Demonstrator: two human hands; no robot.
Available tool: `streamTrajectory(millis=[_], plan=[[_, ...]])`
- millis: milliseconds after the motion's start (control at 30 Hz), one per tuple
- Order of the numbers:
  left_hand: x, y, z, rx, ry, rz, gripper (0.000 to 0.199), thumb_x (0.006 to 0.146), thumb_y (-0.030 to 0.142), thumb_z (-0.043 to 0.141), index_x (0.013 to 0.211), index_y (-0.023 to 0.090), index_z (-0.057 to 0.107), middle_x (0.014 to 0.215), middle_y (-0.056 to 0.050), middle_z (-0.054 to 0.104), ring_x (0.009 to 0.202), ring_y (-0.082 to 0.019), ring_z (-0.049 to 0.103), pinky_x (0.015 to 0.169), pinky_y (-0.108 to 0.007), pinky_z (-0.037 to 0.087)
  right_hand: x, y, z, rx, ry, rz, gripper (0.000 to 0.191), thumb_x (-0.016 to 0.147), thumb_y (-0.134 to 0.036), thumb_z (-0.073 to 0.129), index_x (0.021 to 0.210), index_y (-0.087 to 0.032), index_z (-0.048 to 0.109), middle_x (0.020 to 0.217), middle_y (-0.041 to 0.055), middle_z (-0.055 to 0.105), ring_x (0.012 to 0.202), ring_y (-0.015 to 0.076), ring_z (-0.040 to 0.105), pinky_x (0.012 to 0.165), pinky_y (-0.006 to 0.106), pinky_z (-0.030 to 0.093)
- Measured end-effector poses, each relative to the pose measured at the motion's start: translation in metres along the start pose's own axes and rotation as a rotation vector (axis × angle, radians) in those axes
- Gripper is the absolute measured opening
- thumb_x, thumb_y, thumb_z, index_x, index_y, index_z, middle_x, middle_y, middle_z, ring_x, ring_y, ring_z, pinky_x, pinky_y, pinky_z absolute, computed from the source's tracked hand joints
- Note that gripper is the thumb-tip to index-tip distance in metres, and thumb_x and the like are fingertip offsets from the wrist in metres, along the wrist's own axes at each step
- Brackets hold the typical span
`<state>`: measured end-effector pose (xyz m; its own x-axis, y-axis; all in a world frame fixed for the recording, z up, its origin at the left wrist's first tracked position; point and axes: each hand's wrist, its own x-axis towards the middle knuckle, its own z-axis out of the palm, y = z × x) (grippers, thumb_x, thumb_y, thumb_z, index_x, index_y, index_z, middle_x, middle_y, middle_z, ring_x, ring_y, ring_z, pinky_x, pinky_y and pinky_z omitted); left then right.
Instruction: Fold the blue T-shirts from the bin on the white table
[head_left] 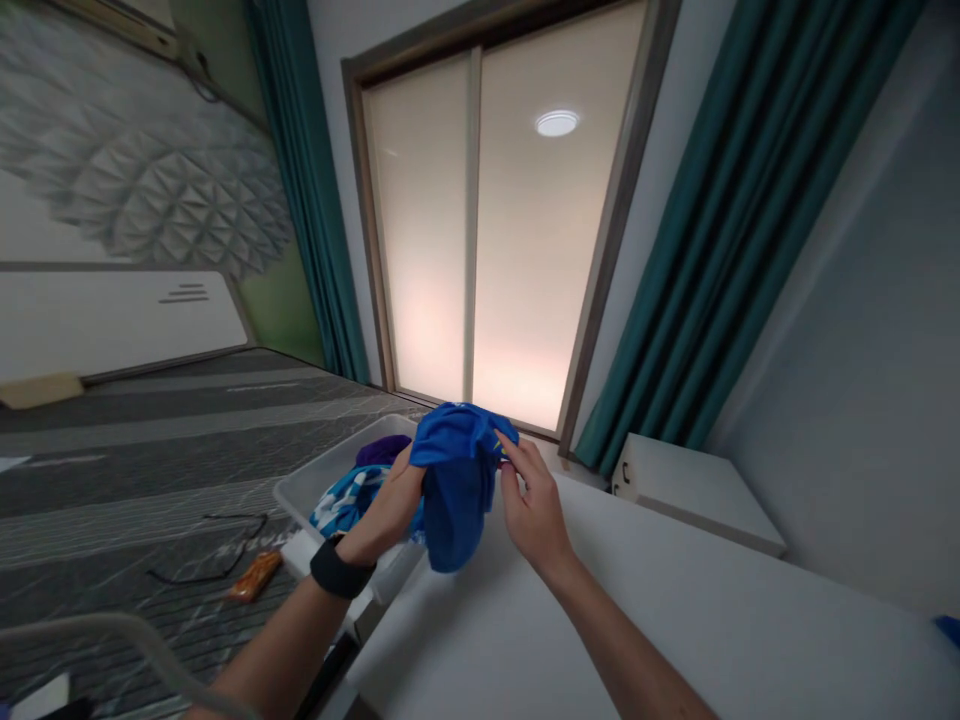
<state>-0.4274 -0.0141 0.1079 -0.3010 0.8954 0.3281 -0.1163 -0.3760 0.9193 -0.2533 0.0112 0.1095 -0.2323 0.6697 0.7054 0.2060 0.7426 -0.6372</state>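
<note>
A bunched blue cloth (457, 480) hangs between my two hands, above the left edge of a white table (637, 600). My left hand (391, 503), with a black band on the wrist, grips its left side. On the right side, my right hand (531, 495) pinches the cloth where a little yellow and red shows. Behind my left hand is a translucent plastic bin (304, 485) holding a purple cloth (382, 450) and a blue-and-white patterned cloth (349, 500). The left fingertips are partly hidden by the blue cloth.
Glasses (217, 575) and an orange packet (255, 577) lie on the dark striped bedding (150, 450) at left. A grey curved bar (127, 625) crosses the lower left. A white cabinet (697, 490) stands beyond the table. A blue item (949, 628) is at the right edge.
</note>
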Motion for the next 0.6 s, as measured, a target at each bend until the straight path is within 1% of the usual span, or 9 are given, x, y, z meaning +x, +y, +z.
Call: streamTrajectory(millis=[67,133,267,333,400,467,533,600], plan=[[-0.002,-0.005,0.021,-0.119,-0.116,-0.055,0.044,0.081,0.047,0.066,0.115,0.018,0.068,0.118,-0.008,0.070,0.120,-0.028,0.056,0.104,-0.039,0.042,-0.009,0.001,-0.022,-0.066,0.018,-0.011,0.042,0.094,-0.019,0.039,0.132,-0.025,0.057,0.116,0.0075,0.060,0.112,0.0185,0.055,0.097,0.033,0.044],[-0.006,-0.016,0.043,-0.199,-0.186,-0.133,0.045,0.081,0.047,0.066,0.116,0.018,0.068,0.122,-0.008,0.068,0.122,-0.028,0.055,0.105,-0.041,0.041,-0.021,0.007,-0.043,-0.131,0.047,0.012,0.042,0.094,-0.019,0.039,0.131,-0.025,0.058,0.116,0.0075,0.060,0.113,0.0184,0.055,0.098,0.033,0.044],[-0.021,-0.048,0.086,-0.274,-0.281,-0.286,0.043,0.081,0.049,0.063,0.109,0.017,0.070,0.116,-0.009,0.071,0.117,-0.029,0.058,0.104,-0.043,0.042,-0.054,0.028,-0.083,-0.251,0.105,0.100,0.042,0.093,-0.018,0.039,0.129,-0.024,0.060,0.114,0.0077,0.061,0.113,0.0189,0.055,0.100,0.035,0.043],[-0.029,-0.065,0.104,-0.251,-0.351,-0.307,0.043,0.082,0.049,0.061,0.108,0.016,0.071,0.115,-0.010,0.071,0.116,-0.030,0.059,0.104,-0.045,0.042,-0.071,0.040,-0.101,-0.314,0.107,0.143,0.043,0.092,-0.017,0.038,0.128,-0.024,0.060,0.116,0.0082,0.061,0.114,0.0196,0.055,0.101,0.037,0.042],[-0.035,-0.082,0.116,-0.131,-0.443,-0.251,0.042,0.082,0.046,0.060,0.110,0.015,0.070,0.118,-0.010,0.070,0.118,-0.031,0.058,0.106,-0.046,0.040,-0.087,0.051,-0.119,-0.379,0.058,0.185,0.045,0.091,-0.016,0.038,0.130,-0.024,0.059,0.120,0.0080,0.061,0.116,0.0202,0.054,0.103,0.039,0.042],[-0.038,-0.100,0.121,0.039,-0.543,-0.140,0.043,0.082,0.041,0.060,0.115,0.016,0.068,0.125,-0.009,0.066,0.122,-0.030,0.055,0.110,-0.045,0.036,-0.102,0.063,-0.134,-0.448,-0.028,0.251,0.051,0.089,-0.015,0.039,0.138,-0.026,0.051,0.126,0.0075,0.060,0.119,0.0210,0.053,0.104,0.042,0.040],[-0.042,-0.120,0.121,0.162,-0.636,-0.053,0.051,0.083,0.039,0.060,0.129,0.018,0.059,0.137,-0.010,0.058,0.129,-0.028,0.050,0.114,-0.044,0.032,-0.117,0.073,-0.144,-0.510,-0.127,0.344,0.061,0.088,-0.018,0.043,0.148,-0.026,0.036,0.134,0.0079,0.056,0.123,0.0226,0.050,0.107,0.045,0.037],[-0.046,-0.138,0.117,0.237,-0.679,-0.015,0.063,0.087,0.040,0.057,0.143,0.017,0.042,0.148,-0.011,0.046,0.136,-0.027,0.042,0.116,-0.044,0.030,-0.132,0.080,-0.147,-0.554,-0.230,0.424,0.075,0.086,-0.024,0.050,0.154,-0.026,0.019,0.140,0.0094,0.051,0.127,0.0242,0.047,0.108,0.047,0.035]])
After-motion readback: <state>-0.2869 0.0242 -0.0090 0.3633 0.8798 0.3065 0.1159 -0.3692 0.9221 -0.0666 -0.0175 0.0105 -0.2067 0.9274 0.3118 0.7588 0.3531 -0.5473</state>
